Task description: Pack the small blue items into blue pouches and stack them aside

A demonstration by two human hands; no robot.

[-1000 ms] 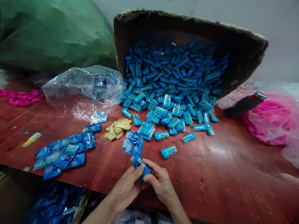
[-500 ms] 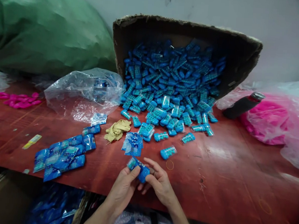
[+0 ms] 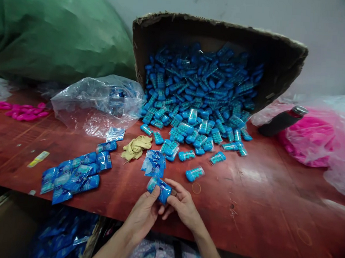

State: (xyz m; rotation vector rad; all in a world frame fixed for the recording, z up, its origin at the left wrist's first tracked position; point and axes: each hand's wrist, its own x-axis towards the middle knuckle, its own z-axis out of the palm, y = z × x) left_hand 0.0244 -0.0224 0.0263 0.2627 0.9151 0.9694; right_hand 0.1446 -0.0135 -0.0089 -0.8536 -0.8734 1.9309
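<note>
Two hands, left hand (image 3: 142,214) and right hand (image 3: 183,207), pinch one blue packet (image 3: 159,188) over the red table's (image 3: 258,196) near edge. Empty wrappers (image 3: 154,163) lie just behind; bare table spreads right.

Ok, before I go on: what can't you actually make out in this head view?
- Blue packet held by left hand and right hand: print too small, fingers cover its lower part.
- Cardboard box: depth hidden by the blue pile.
- Clear bag: contents blurred by glare.
- Blue packets under the table edge: dark, partly cut off.
</note>
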